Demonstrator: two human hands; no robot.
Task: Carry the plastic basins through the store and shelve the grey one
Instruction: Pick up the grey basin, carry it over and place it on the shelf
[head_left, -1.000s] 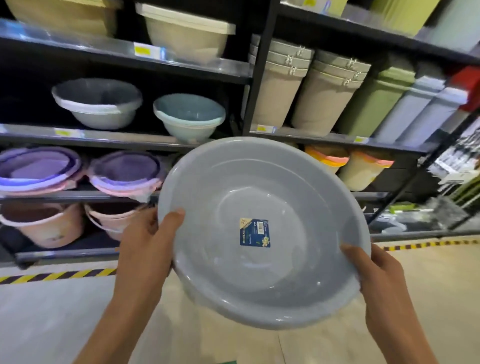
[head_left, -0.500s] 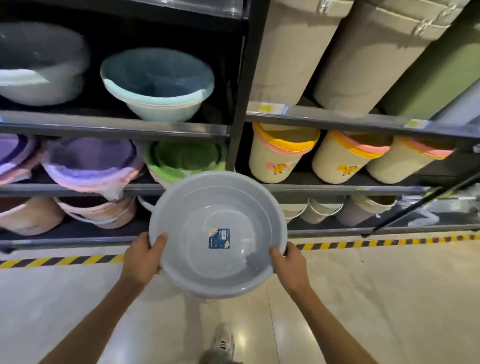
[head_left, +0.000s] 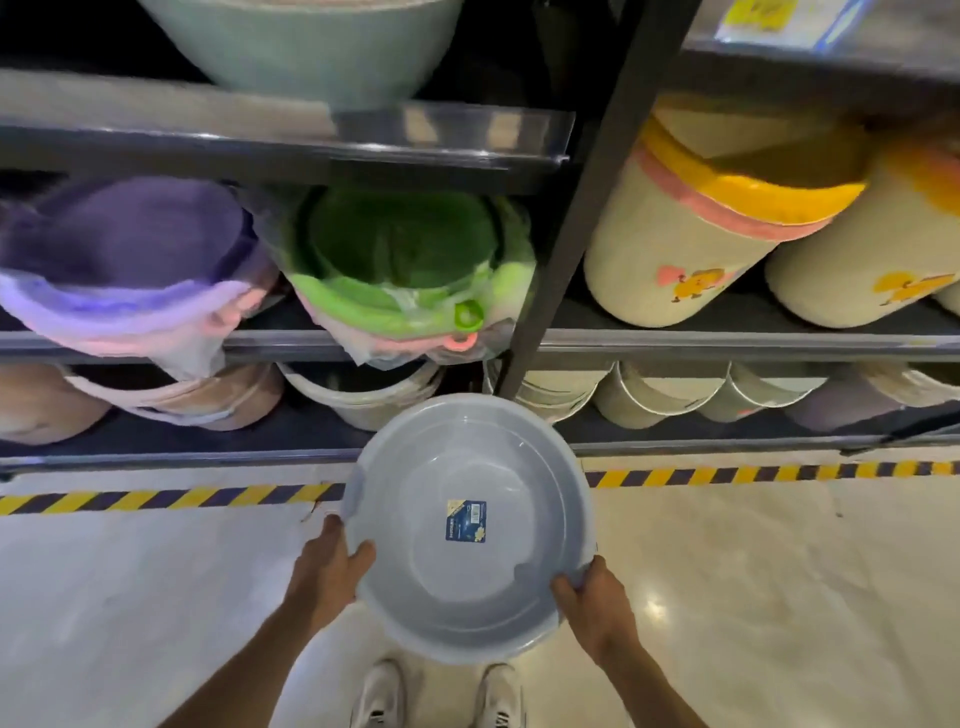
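I hold a round grey plastic basin (head_left: 405, 582) low in front of me, its inside facing up, with a blue label stuck at its centre. My left hand (head_left: 327, 569) grips its left rim, thumb over the edge. My right hand (head_left: 597, 605) grips the lower right rim. The basin hangs over the floor just in front of the lowest shelf (head_left: 208, 457) of a dark metal rack.
The rack holds purple basins (head_left: 130, 260), green basins (head_left: 405, 254) in plastic wrap, a pale teal basin (head_left: 311, 47) above, cream buckets (head_left: 691, 244) at right and pinkish tubs (head_left: 182, 395) at the bottom. A yellow-black stripe (head_left: 156, 499) marks the floor. My white shoes (head_left: 384, 696) show below.
The view has dropped and closed in on the rack. The basin has gone lower and farther from my face, toward the bottom shelf, both hands still on its rim.
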